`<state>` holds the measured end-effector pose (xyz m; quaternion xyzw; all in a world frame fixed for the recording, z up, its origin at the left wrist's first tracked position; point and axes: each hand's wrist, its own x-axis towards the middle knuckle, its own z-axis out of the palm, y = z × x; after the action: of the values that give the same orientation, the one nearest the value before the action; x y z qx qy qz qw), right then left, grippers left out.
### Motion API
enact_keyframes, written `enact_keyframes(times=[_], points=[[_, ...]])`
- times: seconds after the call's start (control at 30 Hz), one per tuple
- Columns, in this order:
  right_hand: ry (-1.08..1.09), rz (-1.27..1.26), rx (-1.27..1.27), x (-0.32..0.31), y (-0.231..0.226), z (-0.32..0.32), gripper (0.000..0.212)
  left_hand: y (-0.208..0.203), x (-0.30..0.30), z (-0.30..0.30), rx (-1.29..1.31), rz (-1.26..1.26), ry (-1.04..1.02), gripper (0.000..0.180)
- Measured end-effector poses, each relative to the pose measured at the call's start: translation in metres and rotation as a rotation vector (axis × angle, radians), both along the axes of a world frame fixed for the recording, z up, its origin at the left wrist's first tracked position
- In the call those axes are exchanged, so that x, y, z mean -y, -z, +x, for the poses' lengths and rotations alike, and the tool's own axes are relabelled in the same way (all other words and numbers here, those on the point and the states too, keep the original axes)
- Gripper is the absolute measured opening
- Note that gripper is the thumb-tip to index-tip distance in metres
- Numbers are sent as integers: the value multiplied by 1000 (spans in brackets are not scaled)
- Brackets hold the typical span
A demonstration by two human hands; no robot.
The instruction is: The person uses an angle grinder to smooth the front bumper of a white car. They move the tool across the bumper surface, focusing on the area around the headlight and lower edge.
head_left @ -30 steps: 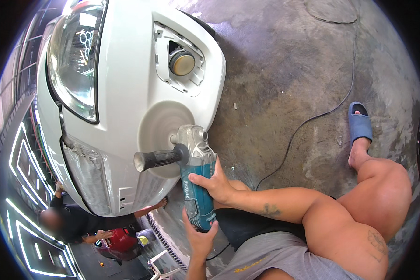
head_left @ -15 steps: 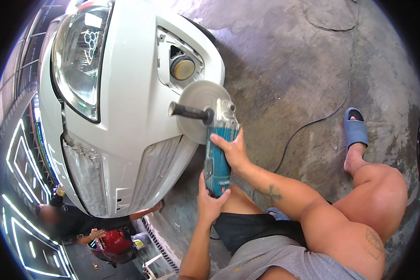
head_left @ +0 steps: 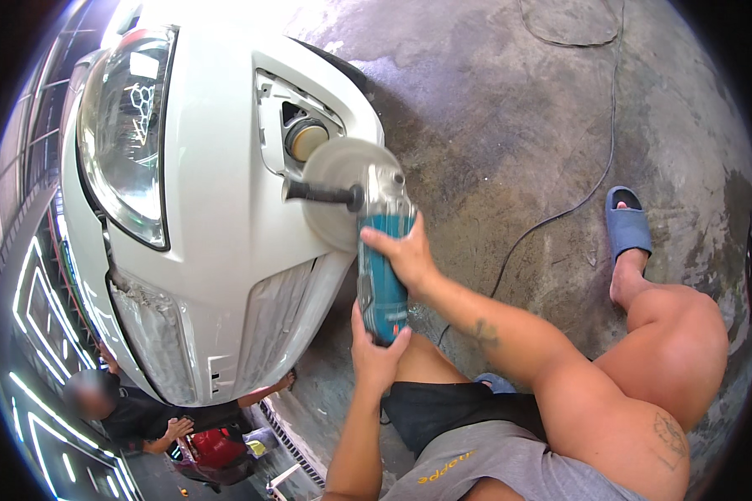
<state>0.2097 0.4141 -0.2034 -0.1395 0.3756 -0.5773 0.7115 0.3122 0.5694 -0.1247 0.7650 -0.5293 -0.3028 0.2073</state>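
A teal rotary polisher [head_left: 384, 288] is held in both my hands, its round pale pad [head_left: 342, 159] blurred as if spinning. The pad lies against or just over the white bumper [head_left: 217, 200], below the round fog lamp [head_left: 307, 139]; whether it touches is unclear. My right hand [head_left: 405, 255] wraps the front of the body, thumb across the top. My left hand [head_left: 376, 355] grips the rear end, its fingers partly hidden underneath. The black side handle [head_left: 322, 192] sticks out to the left, with no hand on it.
A headlight [head_left: 129, 138] is at the upper left. Silvery sheeting [head_left: 154, 326] fills the bumper openings. A black cord [head_left: 551, 219] crosses the concrete floor [head_left: 493, 125]. At lower left another person [head_left: 154, 413] in dark clothes is beside a red shiny object [head_left: 217, 455].
The car has shifted left and slightly down in the picture. The pad sits closer to the fog lamp, with both my hands still on the polisher. The other person's arms have moved.
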Motion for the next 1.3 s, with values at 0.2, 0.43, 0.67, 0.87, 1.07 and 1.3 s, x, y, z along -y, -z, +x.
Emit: enact_keyframes(times=[0.2, 0.43, 0.67, 0.87, 1.07, 1.3], points=[[-28, -61, -24, -61, 19, 29, 91, -2, -60, 11, 39, 35, -5, 109], [6, 6, -24, 23, -2, -11, 100, -14, 28, -24, -24, 29, -12, 108], [-35, -25, 23, 39, -13, -20, 88, -5, 33, -27, 20, -27, -18, 106], [-76, -60, 37, -47, -3, 14, 91, -11, -52, -12, 131, -40, -30, 103], [-37, -76, 235, -14, -15, -2, 81, -35, -18, -36, 231, -53, 5, 108], [-86, -130, 306, 68, -35, -44, 78, -52, 59, -82, 222, -31, -53, 112]])
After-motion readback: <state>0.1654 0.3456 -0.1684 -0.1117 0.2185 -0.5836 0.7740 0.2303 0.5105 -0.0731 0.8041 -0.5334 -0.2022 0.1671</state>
